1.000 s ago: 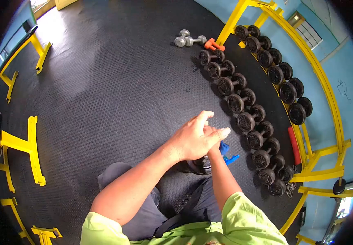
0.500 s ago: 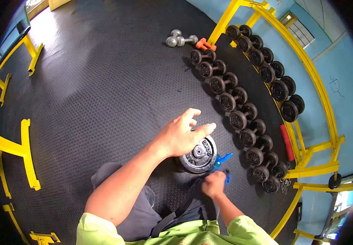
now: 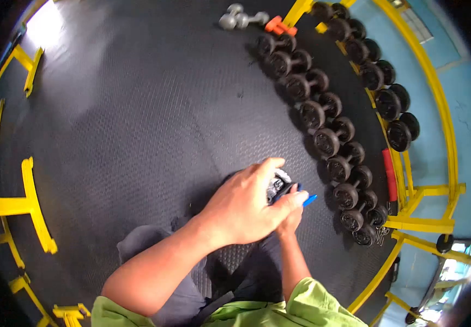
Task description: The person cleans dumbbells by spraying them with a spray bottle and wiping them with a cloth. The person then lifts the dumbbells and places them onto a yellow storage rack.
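A dumbbell end plate (image 3: 277,186), silvery with raised dark lettering, faces up between my hands. My left hand (image 3: 246,204) reaches across it, fingers and thumb apart, hiding most of the plate; whether it touches the metal I cannot tell. Partly behind the left thumb is my right hand (image 3: 290,220), its fingers closed on a dark blue cloth (image 3: 286,192) at the plate's edge. A bright blue pointed tip (image 3: 310,200) sticks out beside the thumb, like a spray bottle's nozzle; the rest of it is hidden.
A row of black dumbbells (image 3: 326,143) runs along the floor to my right, beside a yellow rack (image 3: 437,103) holding more. Grey dumbbells (image 3: 242,20) and orange dumbbells (image 3: 280,25) lie farther off. Yellow equipment legs (image 3: 31,204) stand on the left. Black textured matting (image 3: 154,120) covers the floor.
My right hand has moved up to the plate with the blue cloth. The left hand has shifted down and now overlaps the right. The view has tilted lower.
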Available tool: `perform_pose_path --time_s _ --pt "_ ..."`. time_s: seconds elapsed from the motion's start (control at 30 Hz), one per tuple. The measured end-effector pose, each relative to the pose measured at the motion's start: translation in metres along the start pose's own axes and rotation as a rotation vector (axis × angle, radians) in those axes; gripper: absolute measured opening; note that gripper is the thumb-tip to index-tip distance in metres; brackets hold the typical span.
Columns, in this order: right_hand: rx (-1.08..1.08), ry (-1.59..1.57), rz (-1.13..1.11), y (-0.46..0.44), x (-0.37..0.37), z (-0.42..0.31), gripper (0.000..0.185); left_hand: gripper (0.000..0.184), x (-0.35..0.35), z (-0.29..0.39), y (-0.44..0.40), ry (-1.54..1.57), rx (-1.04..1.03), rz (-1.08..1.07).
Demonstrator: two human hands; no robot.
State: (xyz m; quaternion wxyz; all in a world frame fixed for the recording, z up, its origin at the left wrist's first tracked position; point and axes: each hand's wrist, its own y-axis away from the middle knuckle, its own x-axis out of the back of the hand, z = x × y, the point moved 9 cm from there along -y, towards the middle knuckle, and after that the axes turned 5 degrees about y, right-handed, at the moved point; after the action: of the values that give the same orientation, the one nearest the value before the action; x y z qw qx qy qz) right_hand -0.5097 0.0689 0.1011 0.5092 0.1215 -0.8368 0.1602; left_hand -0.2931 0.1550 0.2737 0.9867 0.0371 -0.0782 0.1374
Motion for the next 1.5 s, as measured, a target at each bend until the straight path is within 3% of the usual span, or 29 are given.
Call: perform_pose_path --time_s 0.07,0.1,0.13,0.17,0.2,0.23,0.27,0.3,0.33,0.4,0.47,0.53,0.6,0.7,0.73,0.8,0.83,0.97,1.0,1.1,1.2,1.27,1.37,1.5 --pt "-0.28 -0.337 -0.144 -0.032 -0.015 0.032 0.046 0.063 -0.008 -0.014 -0.005 -0.058 -0.004 0.061" --pt "-0.218 -0.197 -0.211 -0.05 -0.027 0.045 0.042 0.063 -0.009 -0.015 -0.007 -0.074 0.082 0.016" --pt "-0.369 -0.169 -0.41 -0.064 -0.034 0.047 0.04 0.063 -0.014 -0.024 -0.008 -0.064 0.134 -0.014" --pt "-0.352 -0.242 -0.395 -0.073 -0.041 0.054 0.04 0.064 -0.022 -0.038 -0.006 -0.138 0.218 -0.043" --pt "-0.185 -0.102 -0.324 -0.086 -0.047 0.066 0.042 0.065 -0.03 -0.051 -0.004 -0.212 0.291 -0.077" --pt "-0.457 -0.36 -0.318 -0.085 -0.041 0.064 0.036 0.067 -0.034 -0.065 0.001 -0.208 0.342 -0.064" --pt "-0.496 -0.345 -0.326 -0.078 -0.021 0.049 0.036 0.069 -0.036 -0.079 0.002 -0.158 0.43 -0.073" --pt "-0.539 -0.406 -0.183 -0.082 0.005 0.033 0.033 0.07 -0.036 -0.094 0.007 -0.151 0.511 -0.055" --pt "-0.573 -0.463 -0.041 -0.082 0.026 0.018 0.031 0.07 -0.034 -0.107 0.015 -0.145 0.591 -0.028" --pt "-0.403 -0.488 0.017 -0.064 0.065 -0.026 0.028 0.07 -0.04 -0.121 0.036 0.039 0.745 0.019" --pt "-0.632 -0.613 -0.162 -0.016 0.069 -0.046 0.037 0.075 -0.07 -0.126 0.061 0.691 0.815 0.061" --pt "-0.757 -0.786 -0.278 0.027 0.076 -0.078 0.046 0.07 -0.067 -0.094 0.072 0.918 0.885 0.125" --pt "-0.828 -0.873 -0.379 0.044 0.097 -0.117 0.054 0.07 -0.069 -0.078 0.087 0.972 0.774 0.126" --pt "-0.945 -1.215 -0.616 0.061 0.112 -0.142 0.068 0.058 -0.075 -0.063 0.106 0.934 0.851 0.181" --pt "-0.833 -1.122 -0.69 0.06 0.119 -0.144 0.071 0.058 -0.076 -0.054 0.102 0.932 0.844 0.166" --pt "-0.733 -0.804 -0.739 0.055 0.136 -0.134 0.076 0.049 -0.085 -0.05 0.108 1.039 1.055 0.253" --pt "-0.773 -0.771 -0.694 0.054 0.142 -0.122 0.075 0.04 -0.092 -0.049 0.101 1.001 1.023 0.247" --pt "-0.75 -0.732 -0.414 0.021 0.163 -0.057 0.057 0.034 -0.138 -0.04 0.067 0.99 1.108 0.171" --pt "-0.768 -0.721 -0.345 0.014 0.163 -0.034 0.055 0.042 -0.151 -0.047 0.062 0.83 1.175 0.059" --pt "-0.64 -0.42 -0.314 -0.016 0.163 0.024 0.049 0.06 -0.182 -0.07 0.036 0.479 1.081 0.024" --pt "-0.744 -0.239 -0.199 -0.029 0.144 0.101 0.042 0.06 -0.22 -0.12 0.036 0.304 1.013 0.005" --pt "-0.84 -0.332 -0.118 -0.013 0.106 0.172 0.042 0.059 -0.237 -0.129 0.034 0.287 1.053 0.001" --pt "-1.017 -0.411 -0.131 -0.012 0.07 0.223 0.04 0.058 -0.262 -0.133 0.022 0.16 1.064 -0.044" --pt "-1.0 -0.558 -0.174 -0.037 0.047 0.25 0.039 0.054 -0.303 -0.144 0.0 0.192 1.108 0.014"
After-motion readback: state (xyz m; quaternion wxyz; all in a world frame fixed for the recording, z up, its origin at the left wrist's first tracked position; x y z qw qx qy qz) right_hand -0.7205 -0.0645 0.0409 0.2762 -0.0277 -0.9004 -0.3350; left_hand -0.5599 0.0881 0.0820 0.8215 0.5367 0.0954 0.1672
